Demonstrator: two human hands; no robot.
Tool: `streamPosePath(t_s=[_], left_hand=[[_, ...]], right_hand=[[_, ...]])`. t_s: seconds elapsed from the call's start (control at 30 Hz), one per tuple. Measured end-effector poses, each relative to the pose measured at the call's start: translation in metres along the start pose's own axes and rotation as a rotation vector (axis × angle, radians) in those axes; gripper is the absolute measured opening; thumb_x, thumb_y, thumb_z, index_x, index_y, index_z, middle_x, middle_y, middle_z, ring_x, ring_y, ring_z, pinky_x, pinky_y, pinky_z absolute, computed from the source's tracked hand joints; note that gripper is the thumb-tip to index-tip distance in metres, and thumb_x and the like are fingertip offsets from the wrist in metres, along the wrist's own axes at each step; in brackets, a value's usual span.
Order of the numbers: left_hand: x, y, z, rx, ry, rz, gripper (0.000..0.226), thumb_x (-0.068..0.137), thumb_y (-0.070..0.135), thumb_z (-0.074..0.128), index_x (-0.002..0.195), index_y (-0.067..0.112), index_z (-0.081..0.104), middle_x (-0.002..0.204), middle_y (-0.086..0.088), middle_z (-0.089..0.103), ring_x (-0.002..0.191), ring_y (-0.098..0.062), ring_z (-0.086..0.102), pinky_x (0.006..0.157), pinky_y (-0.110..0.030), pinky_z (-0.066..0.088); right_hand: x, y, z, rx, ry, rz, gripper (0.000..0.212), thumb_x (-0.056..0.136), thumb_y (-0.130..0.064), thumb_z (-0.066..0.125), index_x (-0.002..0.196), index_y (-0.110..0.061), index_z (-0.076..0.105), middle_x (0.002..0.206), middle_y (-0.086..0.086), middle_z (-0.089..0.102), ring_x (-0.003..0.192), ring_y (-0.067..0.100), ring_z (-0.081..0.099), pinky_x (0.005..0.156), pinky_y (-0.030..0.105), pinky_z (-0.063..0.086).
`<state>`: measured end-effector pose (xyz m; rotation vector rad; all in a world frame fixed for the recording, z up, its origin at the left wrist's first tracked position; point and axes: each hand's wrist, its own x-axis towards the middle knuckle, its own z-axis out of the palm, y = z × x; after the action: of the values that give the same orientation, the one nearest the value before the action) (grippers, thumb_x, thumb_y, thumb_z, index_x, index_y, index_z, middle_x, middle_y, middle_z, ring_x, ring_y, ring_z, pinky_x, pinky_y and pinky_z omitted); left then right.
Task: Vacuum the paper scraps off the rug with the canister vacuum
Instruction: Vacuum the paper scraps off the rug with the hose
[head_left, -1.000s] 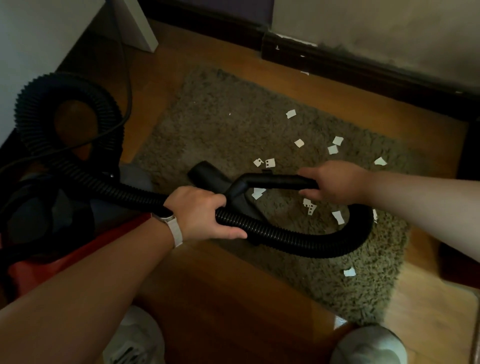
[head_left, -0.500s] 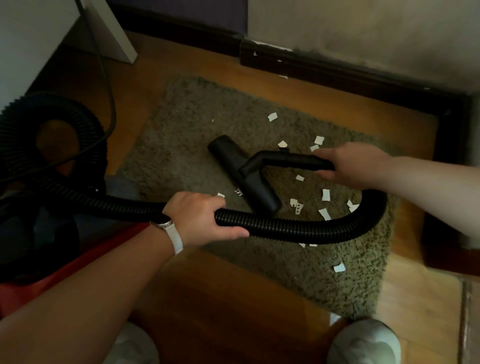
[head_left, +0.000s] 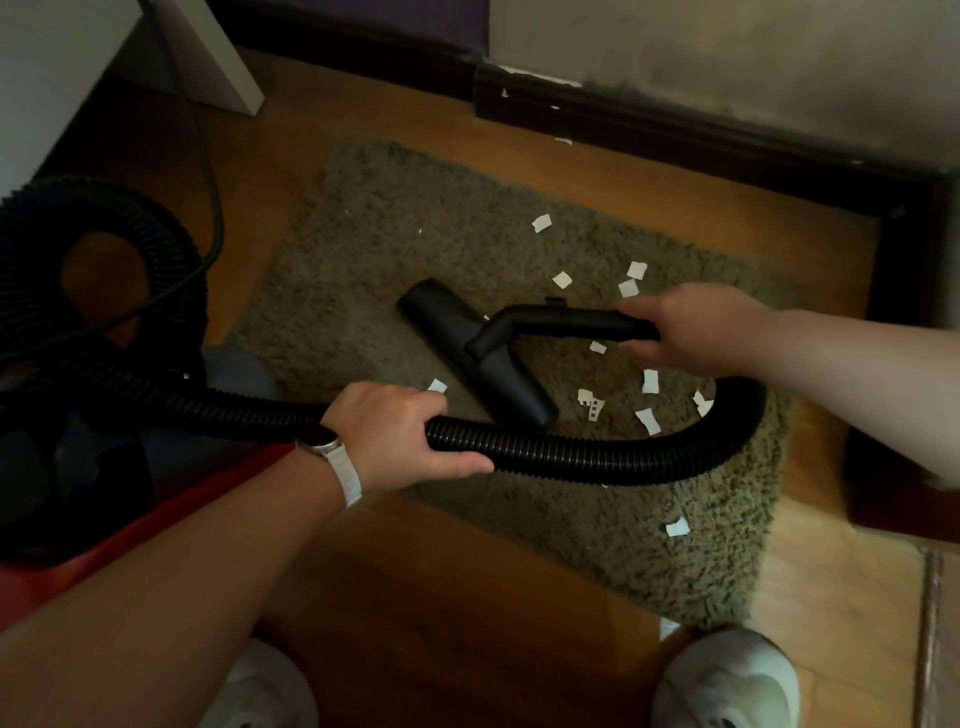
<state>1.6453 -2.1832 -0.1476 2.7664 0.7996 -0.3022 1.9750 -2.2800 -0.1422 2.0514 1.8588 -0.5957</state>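
A shaggy brown rug (head_left: 415, 249) lies on the wooden floor with several white paper scraps (head_left: 648, 420) scattered over its right half. The black floor nozzle (head_left: 447, 332) rests flat on the rug's middle. My right hand (head_left: 691, 325) grips the black curved handle (head_left: 561, 322) above the nozzle. My left hand (head_left: 400, 434) holds the ribbed black hose (head_left: 597, 457), which loops from the handle round to the left. The red and dark canister (head_left: 78, 493) sits at the lower left, partly hidden by my left arm.
The hose coils in a big loop (head_left: 104, 270) at the left beside a thin black cord (head_left: 208, 182). A white furniture leg (head_left: 218, 57) stands at top left. A dark baseboard (head_left: 675, 135) runs along the far wall. My white shoes (head_left: 727, 680) are at the bottom edge.
The nozzle has slid away from me and to the right across the rug, and my right hand on the handle went with it. Scraps near the nozzle's earlier spot are gone.
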Motion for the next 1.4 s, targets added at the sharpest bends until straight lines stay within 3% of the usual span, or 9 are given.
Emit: streamPosePath(t_s=[0.1, 0.23, 0.4, 0.53, 0.63, 0.77, 0.97, 1.13, 1.4], left_hand=[[0.003, 0.002, -0.001, -0.012, -0.007, -0.002, 0.08, 0.058, 0.098, 0.018, 0.077, 0.03, 0.057, 0.063, 0.013, 0.055, 0.061, -0.005, 0.056, 0.056, -0.024, 0.039], [0.003, 0.003, 0.001, -0.028, -0.012, 0.002, 0.091, 0.053, 0.102, 0.006, 0.076, 0.029, 0.056, 0.062, 0.012, 0.054, 0.059, -0.005, 0.056, 0.058, -0.025, 0.045], [0.001, 0.001, 0.003, -0.025, -0.027, 0.019, 0.096, 0.05, 0.102, 0.0, 0.077, 0.029, 0.057, 0.064, 0.013, 0.055, 0.062, -0.005, 0.057, 0.058, -0.025, 0.044], [-0.001, -0.001, 0.005, -0.019, -0.032, 0.03, 0.094, 0.051, 0.102, 0.004, 0.078, 0.03, 0.058, 0.063, 0.014, 0.051, 0.063, -0.006, 0.056, 0.055, -0.024, 0.034], [0.003, -0.001, 0.006, -0.022, -0.024, 0.017, 0.092, 0.053, 0.102, 0.007, 0.078, 0.03, 0.058, 0.064, 0.013, 0.055, 0.063, -0.007, 0.058, 0.057, -0.025, 0.041], [0.011, 0.001, 0.001, -0.024, -0.022, -0.012, 0.08, 0.055, 0.1, 0.015, 0.074, 0.031, 0.052, 0.061, 0.014, 0.052, 0.06, -0.007, 0.055, 0.054, -0.026, 0.039], [0.023, 0.011, -0.006, -0.04, -0.091, -0.041, 0.081, 0.054, 0.097, 0.018, 0.081, 0.029, 0.056, 0.067, 0.011, 0.057, 0.065, -0.009, 0.057, 0.062, -0.029, 0.045], [0.027, 0.02, -0.006, -0.059, -0.091, -0.023, 0.08, 0.055, 0.096, 0.019, 0.08, 0.03, 0.056, 0.066, 0.012, 0.056, 0.063, -0.003, 0.054, 0.057, -0.026, 0.036], [0.023, 0.018, -0.004, -0.064, -0.086, -0.005, 0.081, 0.054, 0.098, 0.018, 0.08, 0.031, 0.054, 0.065, 0.013, 0.054, 0.062, -0.004, 0.053, 0.057, -0.025, 0.033]], right_hand=[[-0.001, 0.005, 0.0, -0.006, 0.018, 0.029, 0.029, 0.097, -0.051, 0.05, 0.121, -0.035, 0.052, 0.07, -0.009, 0.057, 0.059, 0.008, 0.055, 0.05, 0.028, 0.046], [-0.002, -0.002, 0.003, -0.031, 0.019, 0.0, 0.024, 0.098, -0.051, 0.048, 0.115, -0.034, 0.051, 0.072, -0.009, 0.054, 0.059, 0.009, 0.053, 0.055, 0.032, 0.051], [0.005, -0.019, 0.001, -0.13, 0.057, -0.061, 0.032, 0.099, -0.053, 0.042, 0.124, -0.033, 0.046, 0.079, -0.008, 0.053, 0.064, 0.013, 0.054, 0.051, 0.029, 0.045], [0.006, -0.027, -0.001, -0.166, 0.066, -0.099, 0.038, 0.099, -0.054, 0.039, 0.131, -0.035, 0.042, 0.082, -0.007, 0.053, 0.065, 0.015, 0.057, 0.052, 0.031, 0.051], [0.003, -0.021, -0.007, -0.183, 0.071, -0.055, 0.04, 0.1, -0.055, 0.039, 0.135, -0.035, 0.04, 0.078, -0.01, 0.047, 0.063, 0.012, 0.052, 0.054, 0.032, 0.052], [-0.003, -0.002, -0.011, -0.15, 0.06, 0.036, 0.044, 0.098, -0.054, 0.042, 0.139, -0.038, 0.038, 0.083, -0.007, 0.054, 0.065, 0.014, 0.056, 0.055, 0.033, 0.054], [-0.012, 0.022, -0.003, -0.121, 0.06, 0.141, 0.047, 0.098, -0.056, 0.042, 0.142, -0.038, 0.038, 0.081, -0.007, 0.057, 0.062, 0.013, 0.055, 0.052, 0.031, 0.051], [-0.024, 0.038, 0.0, -0.062, 0.054, 0.231, 0.045, 0.099, -0.054, 0.045, 0.139, -0.033, 0.042, 0.071, -0.006, 0.058, 0.056, 0.012, 0.055, 0.046, 0.029, 0.048], [-0.02, 0.025, 0.006, 0.138, 0.016, 0.233, 0.049, 0.1, -0.051, 0.048, 0.145, -0.035, 0.04, 0.068, -0.007, 0.058, 0.055, 0.011, 0.057, 0.046, 0.027, 0.046]])
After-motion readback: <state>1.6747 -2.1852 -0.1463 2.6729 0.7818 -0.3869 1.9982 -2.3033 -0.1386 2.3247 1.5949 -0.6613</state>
